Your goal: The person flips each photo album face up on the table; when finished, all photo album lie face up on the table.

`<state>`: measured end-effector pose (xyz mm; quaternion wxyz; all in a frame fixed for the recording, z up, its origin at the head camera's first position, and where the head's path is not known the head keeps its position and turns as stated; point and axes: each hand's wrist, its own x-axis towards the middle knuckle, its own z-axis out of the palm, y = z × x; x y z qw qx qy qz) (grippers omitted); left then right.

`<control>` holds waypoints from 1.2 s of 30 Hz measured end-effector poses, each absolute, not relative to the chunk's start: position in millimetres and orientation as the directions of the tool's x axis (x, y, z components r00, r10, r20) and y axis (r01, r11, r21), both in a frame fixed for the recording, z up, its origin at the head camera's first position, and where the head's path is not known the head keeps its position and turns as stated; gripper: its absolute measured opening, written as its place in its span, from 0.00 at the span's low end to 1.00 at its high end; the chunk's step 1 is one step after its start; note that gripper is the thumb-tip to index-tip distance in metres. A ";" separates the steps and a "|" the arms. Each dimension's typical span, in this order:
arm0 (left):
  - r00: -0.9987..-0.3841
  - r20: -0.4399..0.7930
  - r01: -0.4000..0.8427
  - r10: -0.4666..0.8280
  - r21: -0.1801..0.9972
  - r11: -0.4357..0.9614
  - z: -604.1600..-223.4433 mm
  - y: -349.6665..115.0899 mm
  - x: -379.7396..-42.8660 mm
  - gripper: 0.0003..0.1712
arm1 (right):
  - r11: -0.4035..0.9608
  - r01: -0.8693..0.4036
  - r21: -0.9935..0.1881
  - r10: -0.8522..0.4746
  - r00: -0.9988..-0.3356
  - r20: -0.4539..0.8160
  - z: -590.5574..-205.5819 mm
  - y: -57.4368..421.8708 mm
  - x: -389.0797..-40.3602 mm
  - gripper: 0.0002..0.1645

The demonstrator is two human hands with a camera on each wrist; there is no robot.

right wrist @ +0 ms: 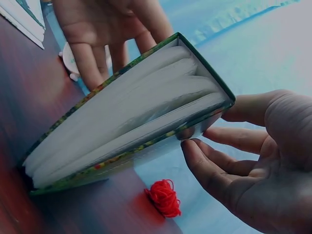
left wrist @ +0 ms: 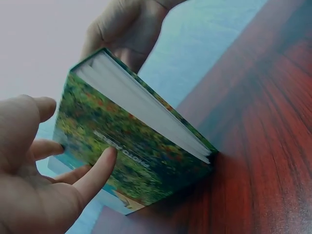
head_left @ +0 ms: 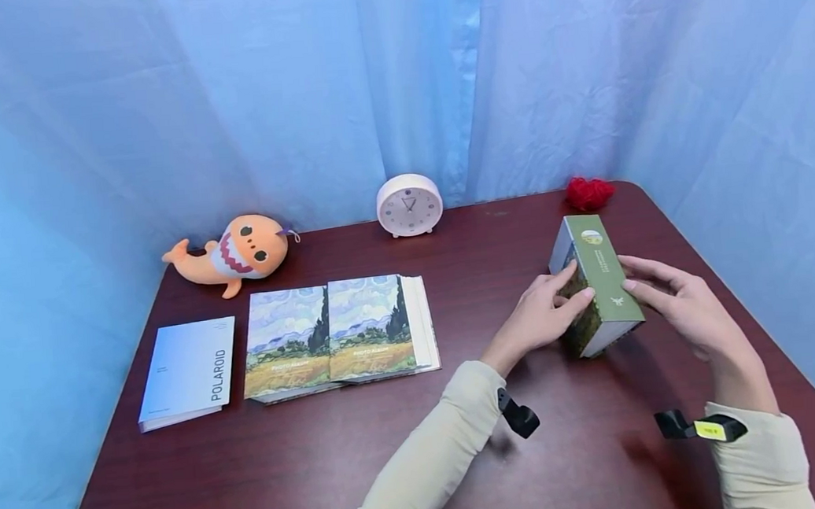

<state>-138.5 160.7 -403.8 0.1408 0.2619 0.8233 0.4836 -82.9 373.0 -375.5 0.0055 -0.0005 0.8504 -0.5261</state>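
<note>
A thick green photo album (head_left: 603, 272) stands on the right part of the table, its spine facing up and its page edges down. In the left wrist view, its painted garden cover (left wrist: 122, 131) faces my left hand (head_left: 542, 308), whose outstretched fingertips touch that cover. On the opposite side, my right hand (head_left: 688, 306) has its fingertips against the other cover near the spine. White pages (right wrist: 131, 107) show between the covers in the right wrist view. The fingers of both hands look relaxed, not wrapped around the album.
Two overlapping landscape-painting albums (head_left: 370, 328) lie mid-left, beside a blue-white POLAROID album (head_left: 185, 372). An orange shark plush (head_left: 251, 250) lies at the back left. A white clock (head_left: 410, 205) stands at the back middle; red yarn (head_left: 588, 193) lies at the back right.
</note>
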 end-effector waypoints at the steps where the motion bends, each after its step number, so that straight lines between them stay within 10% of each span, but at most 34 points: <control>1: -0.823 0.020 0.291 0.567 0.873 0.392 -402.7 159.2 -138.4 0.35 | 0.447 0.002 -0.894 -0.011 -1.000 -0.009 -376.1 371.6 -83.3 0.31; 36: -0.901 -0.050 0.084 0.431 0.954 0.286 -403.1 111.9 -137.5 0.36 | 0.532 -0.018 -0.847 -0.108 -0.993 -0.046 -392.5 323.0 -104.1 0.30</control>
